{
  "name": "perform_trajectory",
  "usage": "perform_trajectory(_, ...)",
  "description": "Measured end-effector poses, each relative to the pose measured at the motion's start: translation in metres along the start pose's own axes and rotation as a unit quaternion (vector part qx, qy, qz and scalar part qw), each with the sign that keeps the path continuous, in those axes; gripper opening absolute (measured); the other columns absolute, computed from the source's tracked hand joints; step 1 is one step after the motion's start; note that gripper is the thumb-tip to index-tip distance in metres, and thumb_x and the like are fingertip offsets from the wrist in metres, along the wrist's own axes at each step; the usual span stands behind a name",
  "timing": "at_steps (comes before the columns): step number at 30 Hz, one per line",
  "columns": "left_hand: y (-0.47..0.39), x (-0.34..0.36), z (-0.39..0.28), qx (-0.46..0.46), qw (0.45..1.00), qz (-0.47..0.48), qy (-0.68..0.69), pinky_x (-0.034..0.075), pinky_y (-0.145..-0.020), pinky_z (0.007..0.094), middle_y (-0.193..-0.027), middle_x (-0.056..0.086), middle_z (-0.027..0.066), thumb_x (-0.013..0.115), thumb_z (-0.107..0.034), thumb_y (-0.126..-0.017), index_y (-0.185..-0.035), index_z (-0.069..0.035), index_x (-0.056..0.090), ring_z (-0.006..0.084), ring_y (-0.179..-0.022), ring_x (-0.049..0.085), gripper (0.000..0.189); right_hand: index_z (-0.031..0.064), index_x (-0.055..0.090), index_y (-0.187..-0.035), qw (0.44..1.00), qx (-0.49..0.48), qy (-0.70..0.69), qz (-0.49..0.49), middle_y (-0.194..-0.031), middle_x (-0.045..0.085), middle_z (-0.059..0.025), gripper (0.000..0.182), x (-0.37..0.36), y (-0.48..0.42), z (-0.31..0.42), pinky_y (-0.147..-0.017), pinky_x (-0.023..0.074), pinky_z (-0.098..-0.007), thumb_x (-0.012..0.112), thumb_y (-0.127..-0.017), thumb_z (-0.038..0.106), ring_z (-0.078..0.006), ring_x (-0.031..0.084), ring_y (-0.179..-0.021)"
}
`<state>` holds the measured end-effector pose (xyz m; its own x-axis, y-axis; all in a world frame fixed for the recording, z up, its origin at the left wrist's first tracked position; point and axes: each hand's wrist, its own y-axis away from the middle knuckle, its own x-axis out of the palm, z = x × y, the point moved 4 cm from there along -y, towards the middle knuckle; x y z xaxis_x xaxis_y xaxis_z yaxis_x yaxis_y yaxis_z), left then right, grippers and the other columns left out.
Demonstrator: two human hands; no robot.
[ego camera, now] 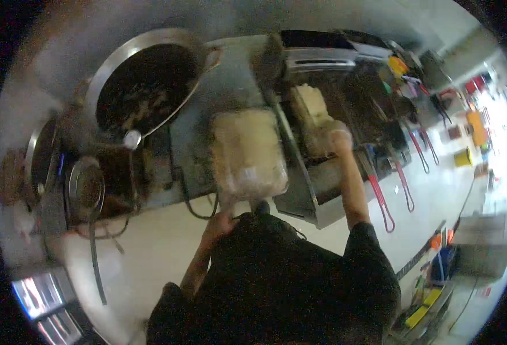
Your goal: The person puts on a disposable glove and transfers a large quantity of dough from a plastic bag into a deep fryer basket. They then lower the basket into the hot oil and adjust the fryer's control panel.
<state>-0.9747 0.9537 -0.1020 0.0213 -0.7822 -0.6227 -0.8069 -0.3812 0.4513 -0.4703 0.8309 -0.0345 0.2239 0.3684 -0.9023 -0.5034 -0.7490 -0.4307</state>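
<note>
My left hand [221,224] is at the near edge of a clear container [249,151] filled with pale, yellowish pieces. Its fingers are blurred, but they close on the container's near end. To the right, my right hand [337,138] reaches over a deep fryer bay, at a wire basket or tray that blur makes hard to tell. Pale blocks of food [311,100] lie just beyond this hand. Whether the fingers grip anything there cannot be made out.
A large round pan of dark liquid [145,90], with a dial thermometer [132,139] at its rim, stands at the left. Nearer is a round strainer [87,185] with a long handle. Red-handled fryer baskets [379,196] stick out at the right. A metal divider [294,151] runs between container and bay.
</note>
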Motion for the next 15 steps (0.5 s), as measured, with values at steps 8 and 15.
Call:
perform_trajectory(8, 0.011, 0.015, 0.038, 0.036, 0.993, -0.114, -0.023, 0.047, -0.069, 0.0438, -0.084, 0.061, 0.0180, 0.059, -0.042, -0.079, -0.101, -0.001, 0.056, 0.0346, -0.080, 0.059, 0.047, 0.0036, 0.064, -0.093, 0.986, 0.069, -0.143, 0.046, -0.081, 0.065, -0.0141, 0.024, -0.164, -0.066, 0.192, -0.059, 0.0470, -0.0366, 0.059, -0.079, 0.023, -0.0266, 0.061, -0.069)
perform_trajectory(15, -0.008, -0.004, 0.003, 0.091, 0.993, -0.061, 0.039, 0.047, -0.080, 0.0465, -0.102, 0.060, 0.0217, 0.058, -0.038, -0.082, -0.111, 0.003, 0.052, 0.0385, -0.093, 0.058, 0.051, 0.0042, 0.063, -0.094, 0.955, -0.118, -0.175, 0.211, -0.087, 0.064, -0.0143, 0.025, -0.008, 0.005, 0.379, -0.066, 0.0464, -0.0376, 0.058, -0.079, 0.022, -0.0278, 0.060, -0.077)
